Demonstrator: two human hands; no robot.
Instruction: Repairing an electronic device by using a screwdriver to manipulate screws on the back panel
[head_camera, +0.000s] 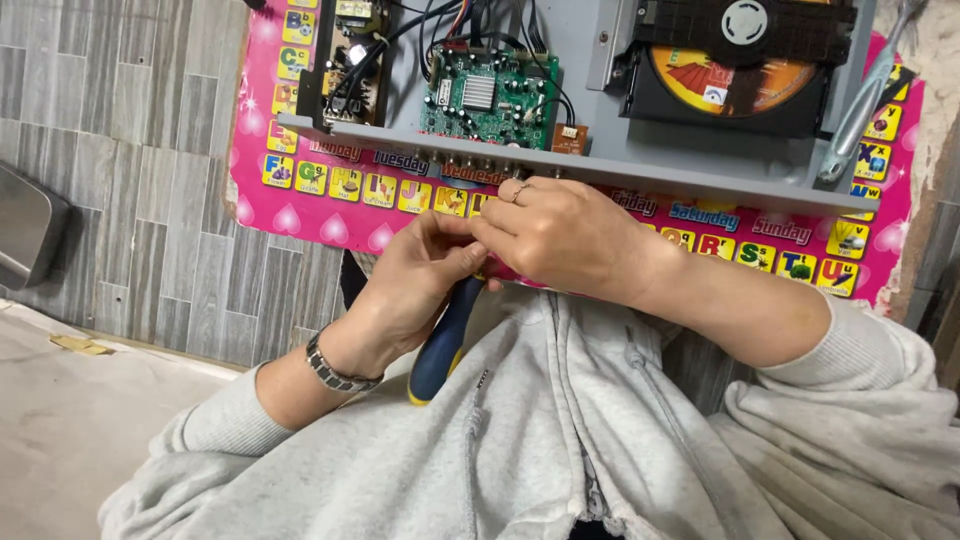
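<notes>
Screwdriver (443, 345), one, blue-and-yellow handle, gripped in the left hand (415, 290); shaft runs up under the fingers toward the rear edge of the opened disc player (600, 165), its tip hidden; right hand (565, 240), one ring on a finger, closed over the shaft end, pinching and steadying it at that edge; whether a screw is under the tip cannot be told. Judged good practice: keep the shaft square to the rear panel, press inward while turning, let the right fingers guide only. Count: green circuit board (487, 95), one; smaller power board (355, 55), one; disc drive (735, 60), one, orange disc inside; pink alphabet mat (330, 200), one, on the desk; grey metal tool (860, 105), one, at right; wristwatch (335, 372), one.
</notes>
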